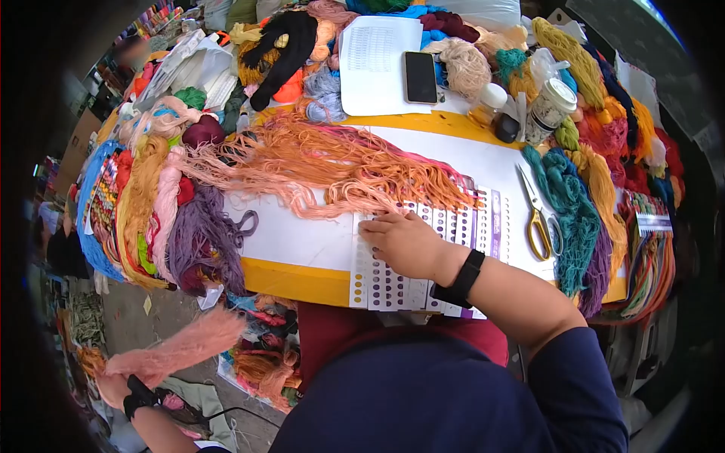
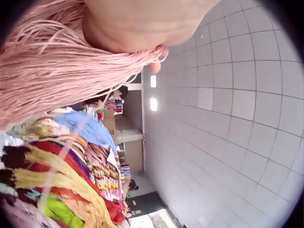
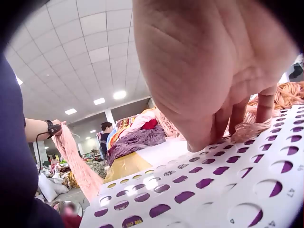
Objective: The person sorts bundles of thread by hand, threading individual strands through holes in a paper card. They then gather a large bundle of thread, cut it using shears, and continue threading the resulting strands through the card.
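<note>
My left hand [image 1: 115, 390] grips one end of a pink skein of thread [image 1: 177, 347], held out at the left beside the table. In the left wrist view the pink strands [image 2: 61, 76] gather under the hand, and most of its fingers are hidden. My right hand [image 1: 408, 245] rests palm down on white cards with rows of punched holes [image 1: 370, 283], some showing purple. Its fingertips reach the lower edge of peach threads [image 1: 355, 198], where a small bunch of strands [image 3: 251, 126] lies beside them. Orange thread [image 1: 340, 155] spreads across the table behind.
Scissors with gold handles [image 1: 538, 226] lie right of the cards. A phone [image 1: 420, 77] rests on a printed sheet [image 1: 370, 53] at the back, near a lidded jar [image 1: 551, 109]. Purple skeins [image 1: 204, 238] at left and teal skeins [image 1: 566, 215] at right flank the white tabletop [image 1: 291, 238].
</note>
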The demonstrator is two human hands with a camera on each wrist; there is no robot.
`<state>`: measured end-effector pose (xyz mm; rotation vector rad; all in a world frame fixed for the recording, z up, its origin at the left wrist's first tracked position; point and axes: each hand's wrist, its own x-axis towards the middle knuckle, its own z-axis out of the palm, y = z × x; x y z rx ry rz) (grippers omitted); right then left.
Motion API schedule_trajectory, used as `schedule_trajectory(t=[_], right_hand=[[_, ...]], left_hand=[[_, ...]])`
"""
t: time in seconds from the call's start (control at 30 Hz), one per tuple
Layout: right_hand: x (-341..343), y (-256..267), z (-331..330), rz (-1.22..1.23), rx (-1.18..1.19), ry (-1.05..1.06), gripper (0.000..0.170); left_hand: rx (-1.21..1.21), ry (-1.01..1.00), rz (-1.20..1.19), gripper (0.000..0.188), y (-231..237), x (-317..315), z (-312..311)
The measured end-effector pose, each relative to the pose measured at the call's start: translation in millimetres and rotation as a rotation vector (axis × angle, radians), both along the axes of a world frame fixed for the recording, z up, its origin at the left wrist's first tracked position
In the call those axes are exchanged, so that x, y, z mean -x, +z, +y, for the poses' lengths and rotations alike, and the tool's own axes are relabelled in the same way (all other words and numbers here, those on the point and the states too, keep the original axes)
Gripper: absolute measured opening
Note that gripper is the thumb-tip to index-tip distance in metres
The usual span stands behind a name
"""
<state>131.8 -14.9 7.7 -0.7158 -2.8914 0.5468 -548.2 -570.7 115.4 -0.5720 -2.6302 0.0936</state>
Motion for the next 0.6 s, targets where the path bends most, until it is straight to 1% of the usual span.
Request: schedule_trajectory(t=[0.03, 0.07, 0.1, 0.13, 0.17, 0.23, 0.27, 0.3, 0.33, 0.37, 0.4, 0.43, 0.47, 0.5, 0.57, 0.6], right_hand=[[-0.9, -0.1, -1.6, 0.0, 0.001, -0.003, 0.04], [-0.6, 0.5, -2.4, -0.008, -0.018, -0.008, 0.041], [0.5, 1.3, -3.2, -0.015, -0.038, -0.011, 0.042], [1.1, 1.2, -3.3, -0.014, -0.041, -0.01, 0.042], [1.1, 0.3, -2.9, -0.002, -0.062, 0.003, 0.042], [-2.0, 6.4, -0.6, 0.003, -0.093, 0.017, 0.042], [-5.1, 14.0, 1.2, 0.134, -0.036, 0.009, 0.041], [-7.3, 24.1, 2.7, 0.262, 0.021, 0.005, 0.04], [-8.9, 40.9, 1.4, 0.298, 0.027, -0.096, 0.033], [-10.0, 49.9, 1.6, 0.287, 0.018, -0.088, 0.033], [-11.4, 56.7, 1.1, 0.112, 0.075, -0.246, 0.031], [-12.7, 60.7, 0.2, -0.063, 0.131, -0.405, 0.029], [-12.3, 50.8, 1.6, -0.149, 0.06, -0.435, 0.029], [-13.1, 43.8, 2.8, -0.153, 0.048, -0.436, 0.029], [-14.3, 30.6, 7.4, -0.082, 0.163, -0.408, 0.025], [-15.4, 21.3, 12.5, -0.01, 0.206, -0.396, 0.02]], left_hand=[[0.001, -0.003, 0.0, 0.058, 3.2, -15.2, 7.9], [-0.044, 0.111, 0.034, 0.06, 1.9, -35.9, 11.5], [-0.09, 0.227, 0.069, 0.062, 6.9, -71.6, 29.9], [-0.155, 0.159, 0.035, 0.064, 6.3, -90.9, 41.7], [-0.159, 0.16, 0.035, 0.064, -5.0, -85.3, 46.4], [-0.885, -0.626, -0.11, 0.053, -34.6, -77.0, 61.9], [-0.896, -0.62, -0.112, 0.053, -37.6, -75.9, 67.8], [-1.214, -0.678, -0.505, 0.043, -32.7, -89.2, 86.2], [-1.516, -0.717, -0.915, 0.034, -25.1, -106.6, 108.7], [-1.663, -0.745, -1.132, 0.03, -18.0, -125.7, 133.1], [-1.813, -0.734, -1.348, 0.026, -10.9, -144.7, 157.6], [-1.874, -0.611, -1.312, 0.025, -2.6, -169.9, 185.0], [-1.93, -0.489, -1.273, 0.025, 2.4, -193.9, 209.0], [-1.942, -0.49, -1.278, 0.025, 3.1, -214.7, 227.3], [-1.832, -0.567, -1.464, 0.028, 1.2, -254.4, 259.5], [-1.764, -0.689, -1.61, 0.031, -1.3, -272.8, 276.3]])
